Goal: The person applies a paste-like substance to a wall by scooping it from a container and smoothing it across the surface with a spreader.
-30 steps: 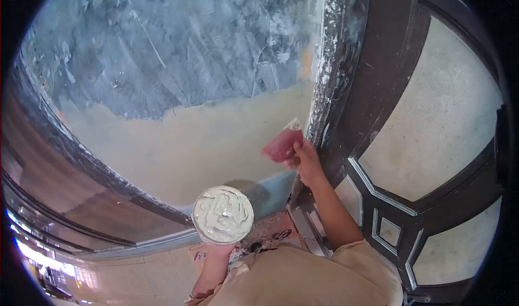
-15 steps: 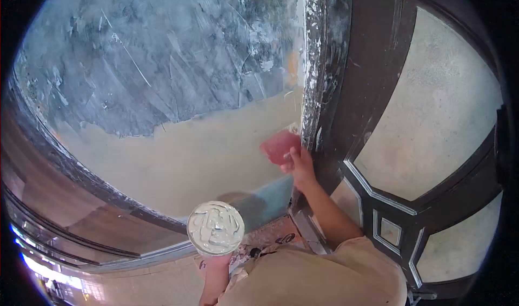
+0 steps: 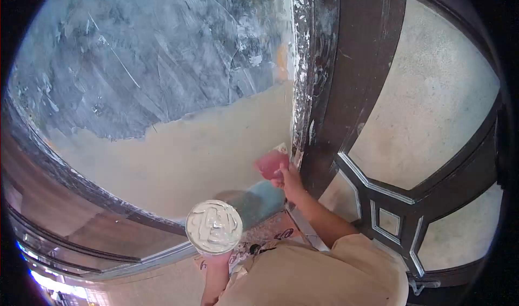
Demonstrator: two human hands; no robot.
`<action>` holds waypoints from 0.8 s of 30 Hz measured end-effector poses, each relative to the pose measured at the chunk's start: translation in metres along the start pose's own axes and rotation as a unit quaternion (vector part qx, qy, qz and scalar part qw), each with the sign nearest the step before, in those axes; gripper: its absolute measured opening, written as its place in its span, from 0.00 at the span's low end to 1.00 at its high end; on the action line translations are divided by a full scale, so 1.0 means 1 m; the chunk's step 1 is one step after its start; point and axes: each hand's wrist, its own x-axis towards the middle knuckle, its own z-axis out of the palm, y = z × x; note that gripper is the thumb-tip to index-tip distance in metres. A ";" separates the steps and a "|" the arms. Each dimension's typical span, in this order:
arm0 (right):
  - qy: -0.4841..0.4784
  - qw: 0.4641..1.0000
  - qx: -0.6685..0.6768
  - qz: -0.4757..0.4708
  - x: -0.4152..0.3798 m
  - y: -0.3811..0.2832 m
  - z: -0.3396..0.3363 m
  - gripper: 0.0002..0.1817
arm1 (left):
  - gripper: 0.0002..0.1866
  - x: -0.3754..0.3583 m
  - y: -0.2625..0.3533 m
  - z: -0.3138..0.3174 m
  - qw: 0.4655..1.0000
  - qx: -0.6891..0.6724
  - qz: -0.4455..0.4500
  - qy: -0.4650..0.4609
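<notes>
My left hand [image 3: 218,258] holds up a round tub of creamy white putty [image 3: 214,226] from below; its fingers are mostly hidden under it. The putty's surface is ridged and uneven. Gripped in my right hand [image 3: 290,180] is a pinkish-red putty spreader [image 3: 271,164], with some pale putty at its upper edge. The spreader is at the lower right of the wall panel [image 3: 178,165], close to the dark frame. A smooth cream coat covers the lower part of the panel, while the upper part is streaked blue-grey. A bluish patch shows below the spreader.
A dark, paint-speckled frame post [image 3: 303,68] borders the panel on the right. Beyond it stands a dark brown door [image 3: 357,90] with pale inset panels. Printed sheeting [image 3: 278,231] lies below, and a brown ledge [image 3: 65,198] curves along the left.
My right hand has moved down the panel with the spreader, along the right-hand frame. The tub in my left hand stays nearly still. The whole view has shifted slightly.
</notes>
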 end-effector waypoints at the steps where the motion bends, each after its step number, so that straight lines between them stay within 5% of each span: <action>1: -0.026 0.998 0.003 -0.061 -0.001 -0.028 0.014 0.17 | 0.31 0.000 0.001 -0.002 1.000 0.001 -0.001 0.003; 4: -0.075 0.979 0.012 -0.190 -0.005 -0.120 0.057 0.17 | 0.30 0.005 -0.002 0.011 0.999 -0.016 -0.013 0.034; 7: -0.075 0.979 0.021 -0.186 0.007 -0.142 0.069 0.17 | 0.33 0.008 -0.003 0.014 0.996 -0.051 -0.037 0.063; 10: 0.030 0.991 -0.026 -0.131 0.024 -0.058 0.041 0.14 | 0.31 0.003 -0.003 0.019 0.997 -0.006 -0.038 0.060; 15: 0.032 0.996 0.015 0.083 0.015 0.079 -0.036 0.15 | 0.31 0.000 0.005 0.013 0.999 -0.017 -0.041 0.007; 17: 0.027 0.999 -0.026 0.033 0.007 0.057 -0.024 0.16 | 0.30 0.002 0.008 0.014 0.999 -0.008 -0.037 0.012; 21: -0.034 0.988 -0.017 -0.152 0.003 -0.088 0.037 0.19 | 0.30 0.000 0.005 0.017 0.998 0.017 -0.036 0.048; 24: -0.074 0.984 0.007 -0.163 0.018 -0.118 0.049 0.20 | 0.31 -0.002 0.001 0.018 0.993 -0.018 -0.016 0.120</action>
